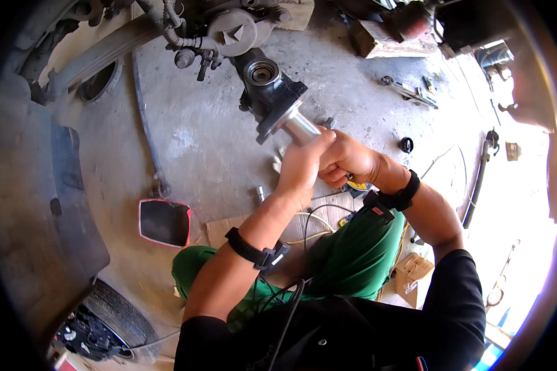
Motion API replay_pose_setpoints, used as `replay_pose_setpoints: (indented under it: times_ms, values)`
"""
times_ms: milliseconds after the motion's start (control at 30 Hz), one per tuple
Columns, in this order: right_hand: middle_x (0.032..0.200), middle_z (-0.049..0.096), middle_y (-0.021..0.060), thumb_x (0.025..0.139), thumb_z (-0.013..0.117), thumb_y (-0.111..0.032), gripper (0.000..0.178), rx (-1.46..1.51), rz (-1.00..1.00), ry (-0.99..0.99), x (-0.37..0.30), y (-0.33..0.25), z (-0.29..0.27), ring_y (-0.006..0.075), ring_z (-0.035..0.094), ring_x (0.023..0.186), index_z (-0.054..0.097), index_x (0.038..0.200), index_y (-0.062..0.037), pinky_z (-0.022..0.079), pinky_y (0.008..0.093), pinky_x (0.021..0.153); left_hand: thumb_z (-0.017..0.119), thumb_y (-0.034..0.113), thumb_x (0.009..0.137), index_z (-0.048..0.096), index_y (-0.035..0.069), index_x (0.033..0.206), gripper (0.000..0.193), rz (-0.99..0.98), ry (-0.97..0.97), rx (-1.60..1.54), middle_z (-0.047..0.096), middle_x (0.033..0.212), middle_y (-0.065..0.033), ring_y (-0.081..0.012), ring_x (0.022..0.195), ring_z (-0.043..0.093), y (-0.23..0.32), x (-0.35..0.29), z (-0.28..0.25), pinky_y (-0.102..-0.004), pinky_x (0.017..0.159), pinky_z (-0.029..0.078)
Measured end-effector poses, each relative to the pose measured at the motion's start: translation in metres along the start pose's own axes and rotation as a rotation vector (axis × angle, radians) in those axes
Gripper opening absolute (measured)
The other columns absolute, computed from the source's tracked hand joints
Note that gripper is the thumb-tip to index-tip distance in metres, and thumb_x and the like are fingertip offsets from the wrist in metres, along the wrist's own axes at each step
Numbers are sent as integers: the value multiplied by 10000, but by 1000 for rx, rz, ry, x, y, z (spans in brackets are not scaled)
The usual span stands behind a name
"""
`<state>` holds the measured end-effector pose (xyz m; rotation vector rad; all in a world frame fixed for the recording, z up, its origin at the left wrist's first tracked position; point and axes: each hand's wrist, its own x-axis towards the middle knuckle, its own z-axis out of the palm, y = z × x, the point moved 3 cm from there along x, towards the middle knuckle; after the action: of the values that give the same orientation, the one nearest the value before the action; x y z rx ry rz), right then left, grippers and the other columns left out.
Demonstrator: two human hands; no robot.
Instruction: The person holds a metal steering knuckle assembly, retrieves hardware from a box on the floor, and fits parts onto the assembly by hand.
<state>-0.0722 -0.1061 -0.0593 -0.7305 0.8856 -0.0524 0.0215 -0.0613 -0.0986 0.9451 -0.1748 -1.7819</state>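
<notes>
In front of me, a black metal housing (269,93) with a round bearing-like opening slants up and away. From its flange a shiny silver shaft (302,127) comes toward me. My left hand (302,162) is closed round that shaft, its fingers mostly hidden behind it. Right against it, my right hand (351,157) is closed with curled fingers. A small dark end (330,122) sticks up above the right hand; what these fingers hold is hidden. Both wrists wear black straps.
Greasy vehicle parts (232,32) hang at the top. A red-rimmed dark tray (164,222) lies on the floor to the left, above a tyre (120,321). To the right are a black ring (406,144), a jack-like tool (408,91) and a cardboard box (413,272). Cables cross my green-clad lap.
</notes>
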Motion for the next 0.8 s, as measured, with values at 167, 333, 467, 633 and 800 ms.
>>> replay_pose_setpoints:
  times_ms: [167, 333, 467, 633, 800]
  values:
    - [590, 422, -13, 781, 565, 19, 158, -61, -175, 202, 2, 15, 9, 68, 349, 414, 502, 910, -46, 237, 255, 364, 662, 202, 917, 628, 29, 1100, 254, -17, -130, 24, 639, 894, -46, -124, 805, 627, 4, 6, -19, -282, 689, 501]
    - [720, 547, 54, 811, 570, -8, 167, 340, -466, 747, 57, 76, 115, 96, 508, 592, 533, 974, -18, 415, 264, 486, 700, 258, 787, 649, 2, 1093, 402, -227, -249, 353, 666, 983, -93, -194, 888, 638, 65, -45, -75, -320, 867, 495]
    - [766, 570, 56, 834, 571, -41, 158, 531, -680, 712, 123, 76, 163, 134, 556, 655, 539, 988, -20, 455, 301, 545, 693, 273, 789, 650, 27, 1089, 390, -217, -213, 702, 650, 962, -67, -163, 881, 611, 119, -45, -109, -287, 795, 484]
    - [812, 649, 104, 772, 647, -137, 221, 467, -776, 708, 103, 46, 163, 187, 635, 736, 627, 957, -16, 517, 377, 686, 703, 284, 711, 663, 43, 1055, 422, -283, -161, 538, 639, 899, -57, -155, 815, 599, 105, -39, -122, -262, 710, 479]
    - [706, 563, 44, 844, 545, 34, 62, 349, -563, 437, 121, 71, 141, 128, 553, 554, 529, 851, -25, 430, 286, 439, 705, 251, 681, 657, 14, 1034, 428, -183, 29, 445, 637, 856, -73, -150, 667, 603, 95, -44, -115, -245, 541, 477]
